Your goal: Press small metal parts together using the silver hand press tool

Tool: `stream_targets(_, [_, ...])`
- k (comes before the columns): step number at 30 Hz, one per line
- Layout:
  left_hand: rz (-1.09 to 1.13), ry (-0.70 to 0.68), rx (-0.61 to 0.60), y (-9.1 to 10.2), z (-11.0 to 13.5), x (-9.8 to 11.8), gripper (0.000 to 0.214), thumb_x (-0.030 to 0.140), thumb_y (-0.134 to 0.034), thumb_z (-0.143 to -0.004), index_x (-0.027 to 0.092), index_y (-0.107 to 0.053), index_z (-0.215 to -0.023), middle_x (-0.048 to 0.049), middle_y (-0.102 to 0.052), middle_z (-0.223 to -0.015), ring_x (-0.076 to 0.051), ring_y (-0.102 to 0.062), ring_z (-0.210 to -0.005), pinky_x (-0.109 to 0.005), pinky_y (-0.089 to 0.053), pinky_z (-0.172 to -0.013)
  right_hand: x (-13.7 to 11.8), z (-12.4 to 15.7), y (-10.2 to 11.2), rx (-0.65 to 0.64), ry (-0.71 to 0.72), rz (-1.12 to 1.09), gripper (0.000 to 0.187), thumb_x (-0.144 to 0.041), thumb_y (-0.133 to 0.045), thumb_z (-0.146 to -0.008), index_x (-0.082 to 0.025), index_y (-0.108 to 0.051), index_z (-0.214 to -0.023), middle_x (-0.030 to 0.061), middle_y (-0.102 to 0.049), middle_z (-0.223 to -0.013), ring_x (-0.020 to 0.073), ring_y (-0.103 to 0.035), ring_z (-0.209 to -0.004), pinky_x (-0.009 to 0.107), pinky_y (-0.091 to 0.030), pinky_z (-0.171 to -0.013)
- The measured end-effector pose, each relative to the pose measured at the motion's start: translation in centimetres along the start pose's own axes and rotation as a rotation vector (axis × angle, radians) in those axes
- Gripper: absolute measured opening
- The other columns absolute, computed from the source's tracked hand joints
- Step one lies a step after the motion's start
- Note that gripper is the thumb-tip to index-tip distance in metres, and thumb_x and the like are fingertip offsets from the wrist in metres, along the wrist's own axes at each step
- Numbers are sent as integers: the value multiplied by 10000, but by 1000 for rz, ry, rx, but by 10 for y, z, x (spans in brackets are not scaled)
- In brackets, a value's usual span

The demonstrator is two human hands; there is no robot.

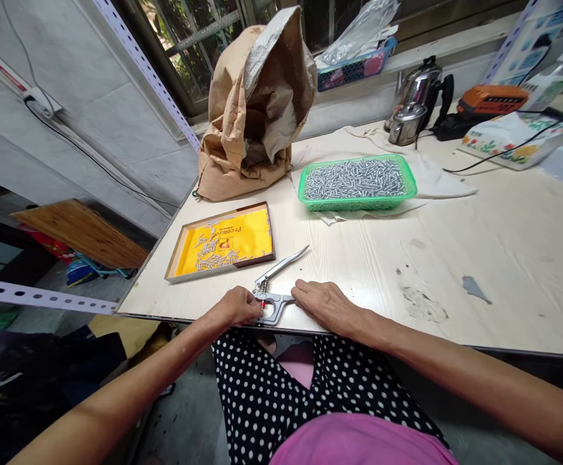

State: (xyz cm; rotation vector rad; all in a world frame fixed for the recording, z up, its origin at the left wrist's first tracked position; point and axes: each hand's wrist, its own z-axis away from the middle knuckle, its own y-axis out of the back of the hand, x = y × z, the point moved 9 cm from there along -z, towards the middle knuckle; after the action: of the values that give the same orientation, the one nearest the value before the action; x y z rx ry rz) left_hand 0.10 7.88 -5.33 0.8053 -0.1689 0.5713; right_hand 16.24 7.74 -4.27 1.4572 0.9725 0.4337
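A grey metal hand press, with a long lever handle raised and a spring at its joint, lies at the table's front edge. My left hand is closed at its jaw end, fingertips pinched beside a small red part; what they hold is mostly hidden. My right hand lies low on the table, its curled fingers gripping the end of the tool's lower handle. Just beyond my left hand is a shallow box lined in printed yellow, with many small silver pins scattered inside.
A green plastic basket full of small silver pins stands on cloth farther back. Behind the box sits an open brown paper sack. Metal pots, an orange-and-black item and a tissue pack stand at the back right.
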Motion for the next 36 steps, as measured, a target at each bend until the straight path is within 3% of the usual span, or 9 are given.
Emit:
stream_targets(5, [123,82,-41,-4,5,-4,216,351,-650,-588,164,-551,-544,36,-502,-463,-118,-464,-484,-228,-373,-474,2,-2,1,-52,-54,-16,129,-151,-429,-970,-186,-552,-987,41,-605,-964,148,-524,-723,288,-249,-538])
stream_targets(8, [156,83,-40,-5,6,-4,244,374,-672,-592,156,-568,-563,41,-495,-459,-104,-446,-473,-219,-361,-468,7,-2,13,-86,-89,-37,136,-293,-516,-954,-184,-581,-1004,73,-610,-1029,182,-557,-824,289,-365,-629])
stream_targets(11, [180,85,-45,-5,6,-6,269,391,-697,-584,155,-570,-571,45,-496,-459,-98,-445,-467,-213,-353,-465,23,-7,31,-63,-105,-6,547,-569,-648,-818,-157,-575,-1170,174,-531,-1290,314,-506,-1128,422,-417,-882])
stream_targets(14, [194,97,-60,-7,4,-8,275,395,-711,-579,153,-582,-592,46,-502,-458,-98,-454,-460,-215,-361,-467,44,-18,30,-138,-128,48,1035,-740,-690,-642,-115,-412,-1419,249,-308,-1508,449,-259,-1365,583,-279,-1049])
stream_targets(17, [203,101,-62,-8,3,-11,273,393,-713,-587,150,-592,-612,46,-505,-455,-98,-458,-453,-217,-370,-468,54,-28,18,-264,-105,41,1166,-785,-666,-599,-110,-323,-1486,243,-298,-1522,461,-194,-1398,631,-202,-1084])
stream_targets(23, [250,96,-55,-10,2,-16,261,378,-712,-605,147,-599,-648,51,-512,-467,-85,-451,-441,-206,-369,-456,46,-33,22,-271,-103,74,1018,-695,-701,-630,-101,-429,-1410,217,-517,-1328,398,-450,-1203,616,-254,-1053])
stream_targets(32, [242,103,-64,-12,4,-23,304,434,-687,-682,150,-586,-645,46,-498,-464,-96,-447,-442,-223,-390,-482,31,-24,31,-236,-144,107,642,-503,-723,-725,-82,-575,-1187,174,-597,-1163,331,-512,-1062,442,-403,-885])
stream_targets(34, [101,23,45,-3,8,-17,315,447,-633,-752,155,-598,-639,14,-541,-524,-132,-508,-507,-253,-429,-535,29,-21,31,-221,-148,83,507,-448,-717,-749,-91,-607,-1092,164,-608,-1111,308,-523,-1026,412,-414,-846])
stream_targets(36, [-96,-146,277,11,16,4,296,431,-592,-816,161,-645,-707,-39,-621,-691,-192,-594,-686,-294,-473,-654,24,-17,30,-198,-119,49,360,-390,-691,-789,-107,-623,-1000,150,-612,-1060,279,-530,-988,383,-417,-816])
